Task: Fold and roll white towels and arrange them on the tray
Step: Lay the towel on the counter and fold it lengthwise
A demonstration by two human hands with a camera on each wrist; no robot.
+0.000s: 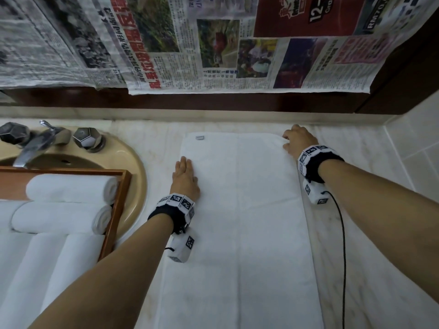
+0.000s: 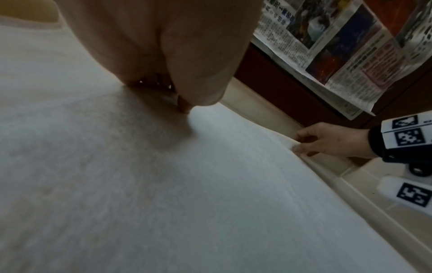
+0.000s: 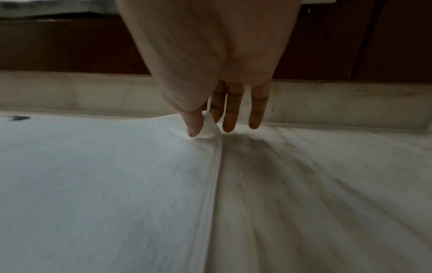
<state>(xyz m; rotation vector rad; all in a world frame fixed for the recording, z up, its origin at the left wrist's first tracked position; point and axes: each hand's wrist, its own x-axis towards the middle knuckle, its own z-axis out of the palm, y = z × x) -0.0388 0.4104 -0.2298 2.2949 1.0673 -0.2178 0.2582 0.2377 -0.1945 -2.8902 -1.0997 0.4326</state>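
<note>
A white towel (image 1: 240, 222) lies flat and lengthwise on the marble counter, a small grey tag near its far left corner. My left hand (image 1: 184, 176) rests flat with straight fingers on the towel's left edge; the left wrist view shows its palm pressed on the cloth (image 2: 163, 166). My right hand (image 1: 295, 140) is at the far right corner. In the right wrist view its thumb and forefinger pinch that corner (image 3: 208, 129) and lift it slightly. A wooden tray (image 1: 118, 205) at the left holds several rolled white towels (image 1: 71, 188).
The tray sits over a beige sink (image 1: 135, 167) with a chrome tap (image 1: 35, 143). Newspaper sheets (image 1: 213, 43) hang over the dark wooden back wall. A low marble ledge (image 1: 237, 115) bounds the counter's far side, and a tiled wall (image 1: 415, 143) its right. A black cable (image 1: 342, 245) trails from my right wrist.
</note>
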